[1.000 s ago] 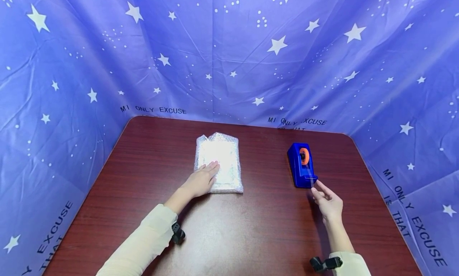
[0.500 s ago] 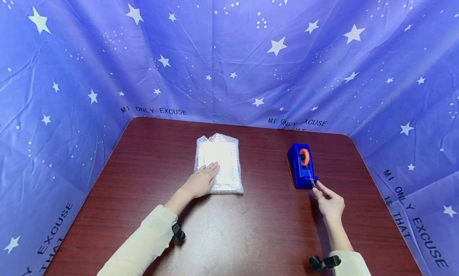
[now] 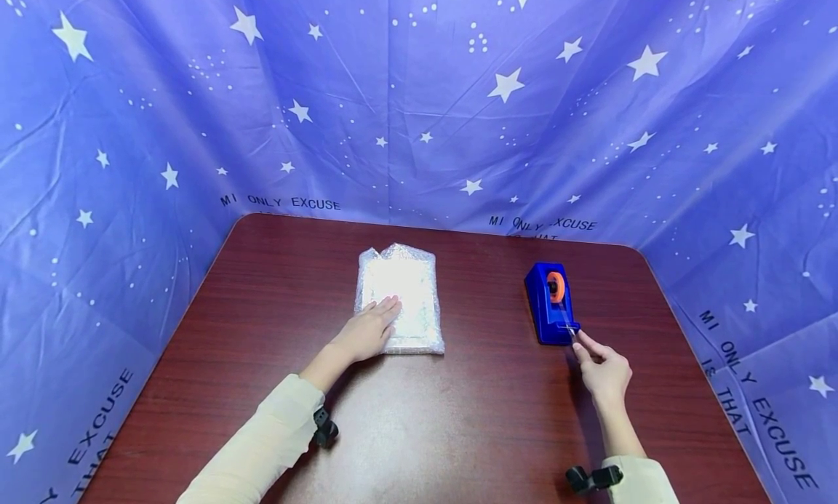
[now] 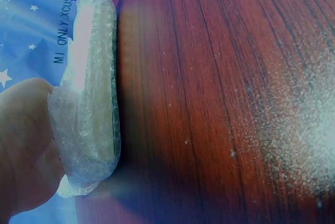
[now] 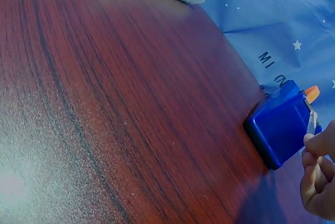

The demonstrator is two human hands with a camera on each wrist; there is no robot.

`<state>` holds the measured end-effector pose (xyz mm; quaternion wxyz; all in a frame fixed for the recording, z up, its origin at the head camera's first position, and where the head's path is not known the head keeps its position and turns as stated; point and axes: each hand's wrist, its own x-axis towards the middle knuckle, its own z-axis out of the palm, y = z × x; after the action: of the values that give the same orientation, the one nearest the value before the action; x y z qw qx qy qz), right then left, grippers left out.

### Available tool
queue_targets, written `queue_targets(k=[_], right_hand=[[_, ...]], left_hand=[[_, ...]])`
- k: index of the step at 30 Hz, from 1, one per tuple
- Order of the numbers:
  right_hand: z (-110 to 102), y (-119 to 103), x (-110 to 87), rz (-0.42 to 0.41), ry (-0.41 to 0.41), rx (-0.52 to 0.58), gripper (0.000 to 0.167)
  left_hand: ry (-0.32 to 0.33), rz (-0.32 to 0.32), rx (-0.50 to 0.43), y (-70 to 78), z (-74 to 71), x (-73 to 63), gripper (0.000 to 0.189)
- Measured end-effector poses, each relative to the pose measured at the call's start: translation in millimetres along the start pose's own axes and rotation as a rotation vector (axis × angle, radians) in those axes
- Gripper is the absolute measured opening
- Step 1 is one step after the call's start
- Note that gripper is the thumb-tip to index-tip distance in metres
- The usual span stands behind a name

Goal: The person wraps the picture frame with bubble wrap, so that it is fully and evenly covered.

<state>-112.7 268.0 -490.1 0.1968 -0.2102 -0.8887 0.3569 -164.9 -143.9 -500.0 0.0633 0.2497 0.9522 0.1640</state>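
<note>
A flat package in bubble wrap lies left of the table's middle, its top glaring white. My left hand rests on its lower left part with straight fingers. In the left wrist view the bubble-wrapped package shows edge-on, with the hand against it. To the right stands a blue tape dispenser with an orange tape roll. My right hand pinches the end of the clear tape at the dispenser's front edge. The right wrist view shows the strip of tape between thumb and finger.
The brown wooden table carries both things. Behind it and at both sides hangs a blue curtain with white stars. A black wrist camera sits on the left sleeve, another black wrist camera on the right.
My right hand has shifted slightly to the right while pinching the tape end at the dispenser. The left hand, the package and the dispenser stay in place.
</note>
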Motion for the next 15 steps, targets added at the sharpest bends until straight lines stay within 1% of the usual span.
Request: queue_targets(k=[4,7,10,15], right_hand=[[0.7,0.4,-0.9,-0.092,0.055,-0.036,0.025],[0.8,0.7,-1.0,-0.134,0.071,-0.038,0.023],[1.0,1.4,-0.7,-0.159,0.083,-0.036,0.022],[2.6,2.6,0.0,-0.169,0.1,-0.022,0.021]], left_hand=[[-0.003,0.002,0.003,-0.1,0.6,0.1,0.05],[-0.002,0.002,0.002,-0.3,0.9,0.1,0.05],[-0.003,0.003,0.002,-0.4,1.0,-0.1,0.05],[-0.004,0.009,0.008,-0.3,-0.2,-0.4,0.05]])
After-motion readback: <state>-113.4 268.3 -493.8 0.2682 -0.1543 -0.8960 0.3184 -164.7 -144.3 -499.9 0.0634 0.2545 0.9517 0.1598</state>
